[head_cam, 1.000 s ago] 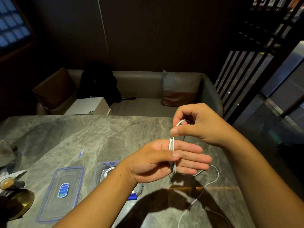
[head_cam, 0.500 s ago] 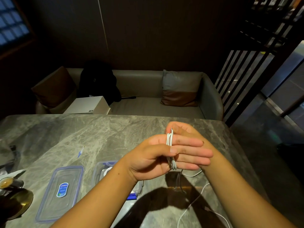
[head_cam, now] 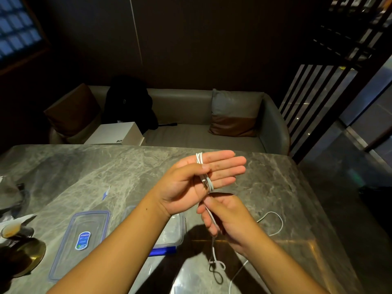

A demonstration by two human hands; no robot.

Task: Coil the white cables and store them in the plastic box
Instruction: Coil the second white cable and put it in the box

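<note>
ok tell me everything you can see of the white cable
The white cable is a thin, round, rubbery-looking cord. Several turns are wound round the straight fingers of the left hand, whose thumb pins what looks like a plug end against them. One strand drops from the wraps through the curled fingers of the right hand and hangs below with a small kinked loop. The slack curves over the marble table to the right.
</note>
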